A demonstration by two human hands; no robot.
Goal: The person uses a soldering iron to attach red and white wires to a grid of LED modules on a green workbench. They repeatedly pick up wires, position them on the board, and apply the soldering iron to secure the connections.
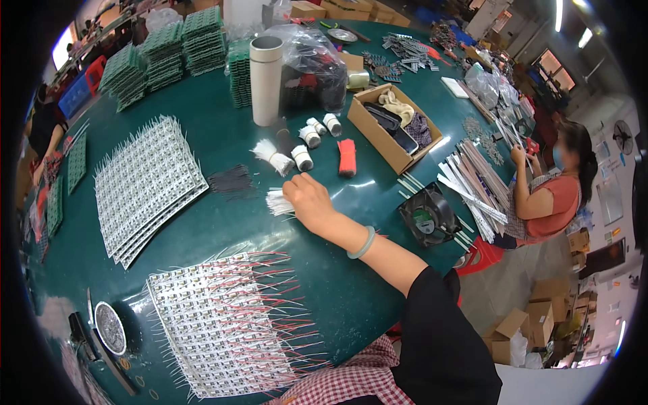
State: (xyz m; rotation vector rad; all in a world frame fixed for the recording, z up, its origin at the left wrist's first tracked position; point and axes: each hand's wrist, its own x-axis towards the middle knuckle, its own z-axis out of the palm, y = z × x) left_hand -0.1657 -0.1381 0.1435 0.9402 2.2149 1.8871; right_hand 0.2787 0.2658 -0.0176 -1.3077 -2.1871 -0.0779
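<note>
My right hand (309, 200) reaches in from the lower right, with a pale green bangle (362, 244) on the wrist. Its fingers close on one end of a small bundle of short white wires (275, 202) lying on the dark green table (337, 297). A second, tied white wire bundle (273, 156) lies just beyond, and a bundle of black wires (233, 181) lies to its left. In front of me is a panel of small white circuit strips with red and white wires attached (223, 320). My left hand is out of view.
A stack of unwired strip panels (145, 185) lies to the left. Small white spools (312, 135), a red block (346, 157), a tall white tube (266, 81), an open cardboard box (364, 118) and a black fan (426, 217) are nearby. Green board stacks (162, 57) stand far left. A co-worker (553, 196) sits at right.
</note>
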